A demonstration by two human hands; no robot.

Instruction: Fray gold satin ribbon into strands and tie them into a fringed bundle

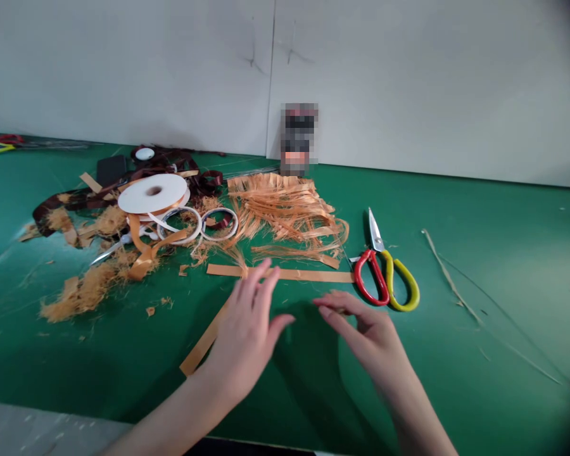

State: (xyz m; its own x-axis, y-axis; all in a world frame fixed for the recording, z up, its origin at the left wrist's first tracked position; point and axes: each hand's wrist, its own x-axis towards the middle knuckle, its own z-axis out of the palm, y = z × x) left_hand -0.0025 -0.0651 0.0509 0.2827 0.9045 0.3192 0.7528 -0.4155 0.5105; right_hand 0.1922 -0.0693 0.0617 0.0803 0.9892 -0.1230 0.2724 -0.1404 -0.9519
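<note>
My left hand (249,326) is held over the green table with its fingers stretched out and holds nothing. Partly under it lies a short orange ribbon strip (203,348), slanting toward the near edge. Just past its fingertips, a longer orange ribbon strip (313,275) lies flat and runs sideways. My right hand (365,323) has thumb and fingers pinched together; whatever is in the pinch cannot be made out. Close by on its right are scissors (377,266) with one red and one yellow handle. Beyond both hands is a pile of fringed orange ribbon pieces (282,206).
Left of the hands sit a white ribbon spool (145,195), two tape rolls (218,225), dark brown ribbon (66,201) and frayed orange scraps (83,294). More scissors (2,144) lie far left. A pixelated object (299,139) leans on the pale wall (432,82).
</note>
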